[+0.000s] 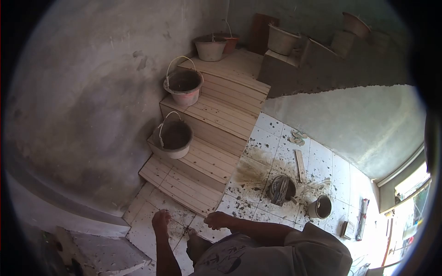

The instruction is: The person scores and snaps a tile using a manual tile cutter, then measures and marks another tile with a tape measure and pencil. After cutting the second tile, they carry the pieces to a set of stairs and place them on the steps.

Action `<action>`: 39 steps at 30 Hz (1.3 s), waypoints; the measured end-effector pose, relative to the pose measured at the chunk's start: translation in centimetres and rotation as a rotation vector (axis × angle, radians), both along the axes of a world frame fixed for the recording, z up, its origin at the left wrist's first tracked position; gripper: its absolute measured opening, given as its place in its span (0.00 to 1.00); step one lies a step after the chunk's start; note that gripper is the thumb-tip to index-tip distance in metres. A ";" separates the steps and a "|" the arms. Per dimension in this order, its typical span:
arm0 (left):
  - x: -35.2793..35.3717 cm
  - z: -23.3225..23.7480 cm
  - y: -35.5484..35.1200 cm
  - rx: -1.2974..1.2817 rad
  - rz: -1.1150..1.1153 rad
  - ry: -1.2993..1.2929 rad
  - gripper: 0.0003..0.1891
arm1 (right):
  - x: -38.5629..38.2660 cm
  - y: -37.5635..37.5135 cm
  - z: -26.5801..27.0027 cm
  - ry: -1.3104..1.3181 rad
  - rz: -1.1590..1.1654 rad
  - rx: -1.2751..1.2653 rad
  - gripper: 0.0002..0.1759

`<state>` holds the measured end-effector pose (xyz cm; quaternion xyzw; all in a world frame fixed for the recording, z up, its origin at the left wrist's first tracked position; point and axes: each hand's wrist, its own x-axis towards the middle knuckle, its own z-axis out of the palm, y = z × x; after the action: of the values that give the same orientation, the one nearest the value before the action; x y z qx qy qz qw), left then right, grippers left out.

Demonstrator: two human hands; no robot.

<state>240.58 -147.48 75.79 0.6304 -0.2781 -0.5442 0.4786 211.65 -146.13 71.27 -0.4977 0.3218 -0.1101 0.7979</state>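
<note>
My left hand (161, 221) is held low in front of me with its fingers curled in; nothing shows in it. Across from it, my right hand (218, 221) is also curled closed, with no object visible in it. Both are above the floor at the foot of the tiled steps (189, 186) and touch nothing that I can see. The nearest bucket (178, 152), mortar-stained with its handle raised, stands on a low step against the wall. Another bucket (187, 99), with a reddish patch, sits higher up.
Several more buckets stand on the landing and the upper stairs, including a grey one (211, 49). On the splattered white floor (262, 131) are a bucket holding dark pieces (282, 191), another bucket (319, 208), a wood strip (299, 165) and sandals (298, 137). A grey block (103, 253) lies at lower left.
</note>
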 end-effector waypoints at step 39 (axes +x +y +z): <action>3.2 -6.1 -13.5 0.115 -0.482 0.111 0.17 | 7.8 -5.1 8.9 0.783 -0.288 -0.427 0.10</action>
<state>243.81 -160.95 69.72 0.5412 -0.3622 -0.6913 0.3131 219.47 -151.24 80.20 -0.6049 0.6347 -0.0873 0.4729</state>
